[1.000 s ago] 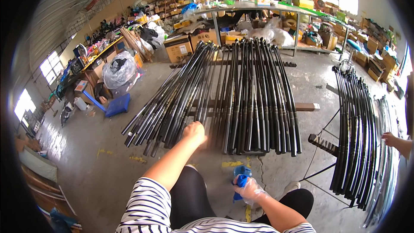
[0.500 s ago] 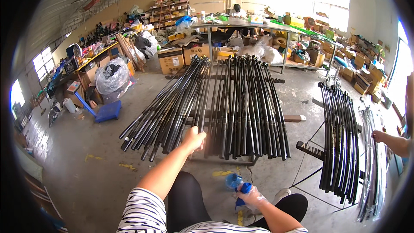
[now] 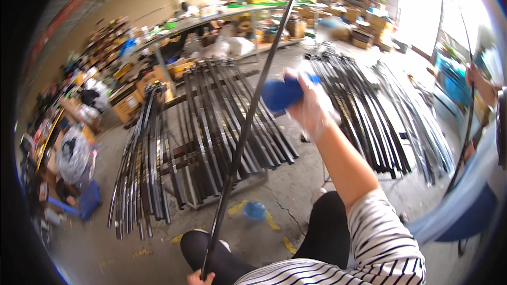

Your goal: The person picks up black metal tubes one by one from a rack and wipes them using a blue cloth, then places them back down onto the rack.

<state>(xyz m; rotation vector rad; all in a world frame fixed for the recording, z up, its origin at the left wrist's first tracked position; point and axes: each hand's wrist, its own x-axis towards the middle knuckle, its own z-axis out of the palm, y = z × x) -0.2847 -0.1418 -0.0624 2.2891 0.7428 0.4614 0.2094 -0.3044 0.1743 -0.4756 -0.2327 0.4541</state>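
Lifted upright now, black rod point(image 3: 248, 121) — left grip point(image 3: 199, 278) closed at its base — right grip point(image 3: 309, 103) clutches blue sponge point(image 3: 280, 94).

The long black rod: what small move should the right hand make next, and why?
Probably bring the blue cloth sideways onto the long black rod. The right hand holds it raised just beside the rod, apart, while the left hand grips the rod's lower end.

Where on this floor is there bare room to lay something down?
Bare concrete floor lies between the near end of the rack of black rods and the person's knees, broken only by a small blue lid. A narrower strip runs left of the rods, beside the bagged clutter. The middle is crowded with rods, including the second pile.
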